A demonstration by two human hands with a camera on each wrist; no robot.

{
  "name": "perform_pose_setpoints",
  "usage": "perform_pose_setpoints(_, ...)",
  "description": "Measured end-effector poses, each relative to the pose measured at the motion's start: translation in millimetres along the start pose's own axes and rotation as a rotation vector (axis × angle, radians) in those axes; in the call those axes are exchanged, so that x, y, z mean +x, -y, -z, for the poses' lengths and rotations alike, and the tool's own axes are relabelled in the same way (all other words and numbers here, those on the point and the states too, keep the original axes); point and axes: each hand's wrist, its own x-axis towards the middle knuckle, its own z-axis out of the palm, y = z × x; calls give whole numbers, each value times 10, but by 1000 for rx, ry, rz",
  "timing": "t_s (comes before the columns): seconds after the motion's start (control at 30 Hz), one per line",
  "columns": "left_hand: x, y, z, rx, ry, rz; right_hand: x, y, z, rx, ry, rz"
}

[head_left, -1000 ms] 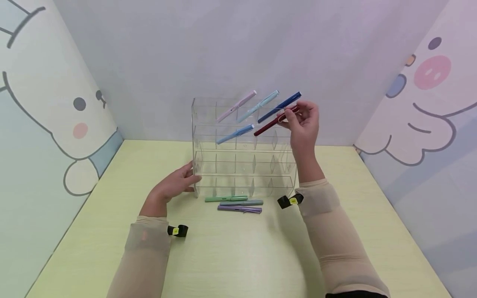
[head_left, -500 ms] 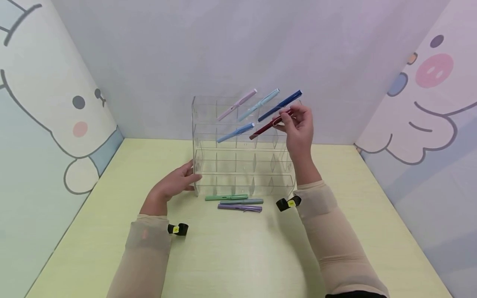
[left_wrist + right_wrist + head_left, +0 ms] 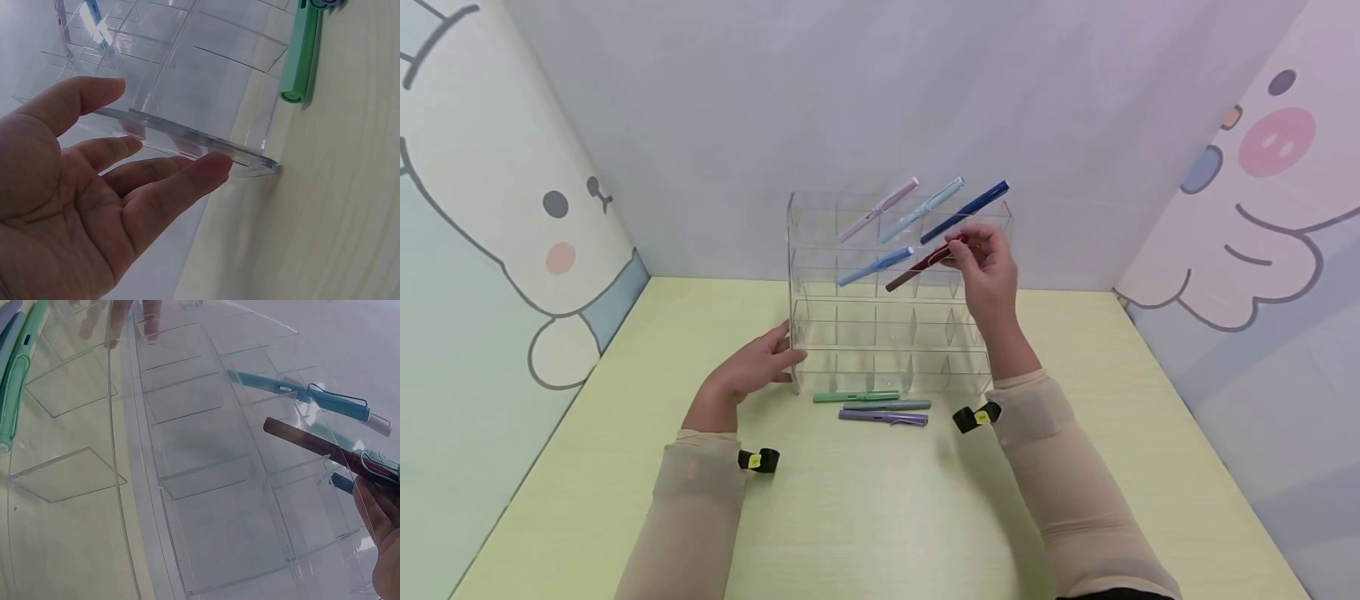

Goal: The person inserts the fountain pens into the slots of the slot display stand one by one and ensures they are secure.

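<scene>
My right hand (image 3: 991,271) pinches a dark red pen (image 3: 917,268) near its clip end. The pen slants, its lower end over the second tier of a clear acrylic pen rack (image 3: 891,335), right of a blue pen (image 3: 874,267). In the right wrist view the red pen (image 3: 306,436) crosses the clear compartments; whether it touches them I cannot tell. My left hand (image 3: 748,367) rests at the rack's left side. In the left wrist view its fairly straight fingers (image 3: 178,190) lie against the outer side panel, the thumb in front.
Leaning in the top tier are a pale pink pen (image 3: 878,210), a light cyan pen (image 3: 922,210) and a dark blue pen (image 3: 965,212). On the table before the rack lie a green pen (image 3: 856,397), a grey-blue pen (image 3: 887,406) and a purple pen (image 3: 883,417).
The right hand has brought the red pen down and leftward, from beside the dark blue pen to the second tier near the blue pen. The left hand stays at the rack.
</scene>
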Motion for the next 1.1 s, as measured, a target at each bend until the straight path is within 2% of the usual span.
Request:
perform_pose_setpoints(0.37, 15, 16, 6, 2, 0, 8, 17, -236, 21, -127, 40, 35)
perform_pose_setpoints(0.73, 31, 24, 4, 1, 0, 10, -7, -229, 26, -183, 58, 34)
perform_pose_setpoints(1.1, 41, 27, 7, 1, 7, -2, -33, -229, 51, -240, 74, 66)
